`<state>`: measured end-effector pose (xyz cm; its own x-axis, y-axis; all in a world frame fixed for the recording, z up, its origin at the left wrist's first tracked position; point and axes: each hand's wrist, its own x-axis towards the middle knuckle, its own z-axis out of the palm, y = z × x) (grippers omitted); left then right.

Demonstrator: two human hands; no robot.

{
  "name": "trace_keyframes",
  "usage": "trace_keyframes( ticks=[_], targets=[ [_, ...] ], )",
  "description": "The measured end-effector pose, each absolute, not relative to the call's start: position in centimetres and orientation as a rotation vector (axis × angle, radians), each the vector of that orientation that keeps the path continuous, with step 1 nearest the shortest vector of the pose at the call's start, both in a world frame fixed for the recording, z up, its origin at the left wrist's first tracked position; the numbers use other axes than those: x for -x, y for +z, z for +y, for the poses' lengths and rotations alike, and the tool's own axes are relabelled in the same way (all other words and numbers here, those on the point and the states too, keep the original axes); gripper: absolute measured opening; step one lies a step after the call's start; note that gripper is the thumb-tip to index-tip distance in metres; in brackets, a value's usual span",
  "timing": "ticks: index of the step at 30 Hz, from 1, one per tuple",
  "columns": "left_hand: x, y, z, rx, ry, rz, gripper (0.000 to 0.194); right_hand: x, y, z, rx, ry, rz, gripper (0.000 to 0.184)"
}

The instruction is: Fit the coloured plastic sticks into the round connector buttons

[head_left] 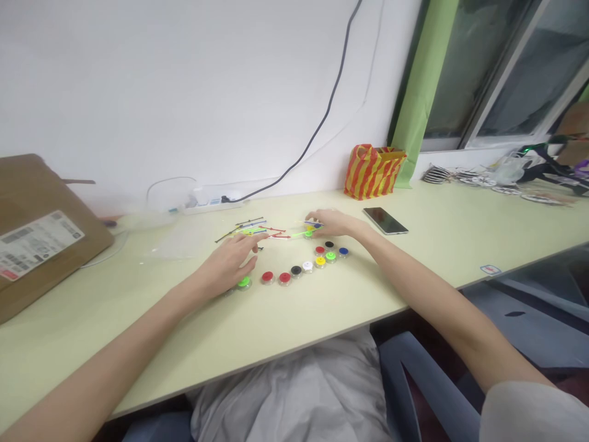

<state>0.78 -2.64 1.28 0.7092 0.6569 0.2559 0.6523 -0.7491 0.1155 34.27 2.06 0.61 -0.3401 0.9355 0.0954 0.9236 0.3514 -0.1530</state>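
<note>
A tabletop (414, 270) spans the frame, with a wall behind it. At frame centre a row of small round caps (301, 267) runs up to the right. Just behind them lies a scatter of thin sticks (257, 228). The left hand (230, 261) rests at the row's left end; the right hand (329, 222) lies on the sticks' right end. A phone (385, 220) lies right of it, a bag (372, 170) behind that. A power strip (209, 202) sits against the wall, and a cardboard box (41, 227) fills the left edge.
</note>
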Motion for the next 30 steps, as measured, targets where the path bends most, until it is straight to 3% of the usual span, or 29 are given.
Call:
trace_keyframes(
  ticks=[8, 15, 17, 20, 22, 30],
  targets=[
    [-0.8, 1.3, -2.8, -2.878, 0.408, 1.114, 0.051, -33.8, -0.8, 3.3, 1.635, -0.086, -2.469, 0.039],
    [-0.6, 1.0, -2.3, -2.962, 0.357, 1.046, 0.045, -34.1, 0.8, 2.8, 1.516, -0.112, -2.457, 0.044],
    [-0.6, 1.0, -2.3, -2.981, 0.368, 1.039, 0.044, -34.3, 2.4, 1.6, 1.488, -0.032, -2.428, 0.034],
    [-0.8, 1.1, -2.3, -2.985, 0.398, 1.034, 0.043, -34.3, 4.3, -0.2, 1.461, 0.406, -2.528, 0.013],
    [-0.8, 1.1, -2.4, -2.984, 0.408, 1.022, 0.043, -34.0, 4.8, -1.0, 1.481, 0.625, -2.590, 0.010],
    [-0.7, 0.8, -2.1, -2.978, 0.474, 1.055, 0.043, -32.7, 4.1, -1.2, 1.540, 0.715, -2.631, 0.005]
  ],
)
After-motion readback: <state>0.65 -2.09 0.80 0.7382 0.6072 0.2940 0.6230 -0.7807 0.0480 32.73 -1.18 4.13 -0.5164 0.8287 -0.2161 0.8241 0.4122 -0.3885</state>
